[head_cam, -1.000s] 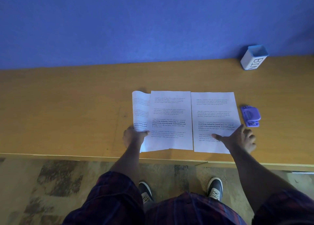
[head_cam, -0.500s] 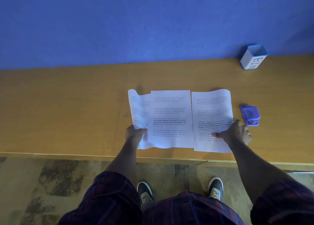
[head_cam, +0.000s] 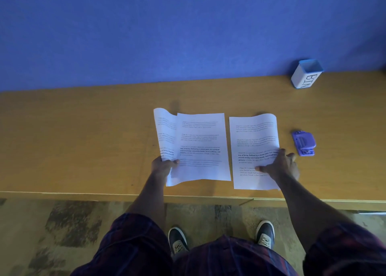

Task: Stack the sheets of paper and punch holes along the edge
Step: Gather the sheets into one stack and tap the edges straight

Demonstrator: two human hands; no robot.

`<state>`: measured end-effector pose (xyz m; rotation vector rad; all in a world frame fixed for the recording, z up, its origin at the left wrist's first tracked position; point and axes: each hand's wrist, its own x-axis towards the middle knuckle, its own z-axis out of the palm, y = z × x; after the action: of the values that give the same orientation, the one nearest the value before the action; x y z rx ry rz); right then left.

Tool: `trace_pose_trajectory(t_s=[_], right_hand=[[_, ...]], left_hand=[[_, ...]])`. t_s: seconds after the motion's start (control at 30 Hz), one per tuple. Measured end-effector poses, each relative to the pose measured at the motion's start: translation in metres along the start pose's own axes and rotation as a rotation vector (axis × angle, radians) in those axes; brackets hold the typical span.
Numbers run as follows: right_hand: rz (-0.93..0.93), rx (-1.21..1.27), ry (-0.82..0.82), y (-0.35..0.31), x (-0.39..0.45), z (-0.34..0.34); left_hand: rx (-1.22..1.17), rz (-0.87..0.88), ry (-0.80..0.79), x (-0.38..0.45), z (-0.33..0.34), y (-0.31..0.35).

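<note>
A: Largest first?

B: Blue wall [head_cam: 188, 29] across the upper half. Below it, wooden table [head_cam: 73, 142], spanning the full width. Patterned floor [head_cam: 62, 229] beneath the near edge, with two shoes [head_cam: 177, 241] and plaid sleeves [head_cam: 133, 246] at bottom.

A: On the table?

B: Three printed sheets near the front edge. Middle sheet [head_cam: 202, 146] lying mostly flat, overlapping the left sheet [head_cam: 165, 129]. Left sheet lifted and curled, far corner raised off the wood. Right sheet [head_cam: 253, 138] just beside the middle one, a narrow strip of table between them, its far right corner curling upward.

A: Hands?

B: Left hand [head_cam: 163, 167] closed on the near left edge of the left sheet, thumb pressing on top beside the middle sheet, remaining fingers hidden underneath. Right hand [head_cam: 279, 167] spread over the right sheet's right edge, thumb extended leftward flat on the print, fingers [head_cam: 289, 156] loosely curled at the margin; whether wrapped under the edge, not discernible.

A: Smaller items?

B: White container [head_cam: 306, 75] marked "BIN", blue rim, at the far right against the wall. Purple hole punch [head_cam: 304, 143] right of the right sheet, near the right hand, untouched.
</note>
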<state>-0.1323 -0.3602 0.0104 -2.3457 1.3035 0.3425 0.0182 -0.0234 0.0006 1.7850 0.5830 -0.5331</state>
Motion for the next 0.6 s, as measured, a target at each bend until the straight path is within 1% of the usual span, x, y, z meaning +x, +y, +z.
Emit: trace_pose_trajectory(t_s=[0.17,0.37,0.47,0.6], right_hand=[[-0.027,-0.027,0.012,0.001,-0.001,0.001],[-0.091,-0.059,0.036,0.0,-0.003,0.005],[-0.123,-0.074,0.034,-0.003,-0.005,0.01],[-0.134,-0.048,0.04,-0.006,-0.008,0.02]], left_hand=[[-0.096,-0.046,-0.038,0.006,-0.017,-0.001],[-0.113,-0.066,-0.104,0.001,-0.011,-0.008],[-0.063,-0.041,-0.119,-0.002,-0.002,-0.011],[0.064,0.01,-0.089,-0.005,0.009,-0.012]])
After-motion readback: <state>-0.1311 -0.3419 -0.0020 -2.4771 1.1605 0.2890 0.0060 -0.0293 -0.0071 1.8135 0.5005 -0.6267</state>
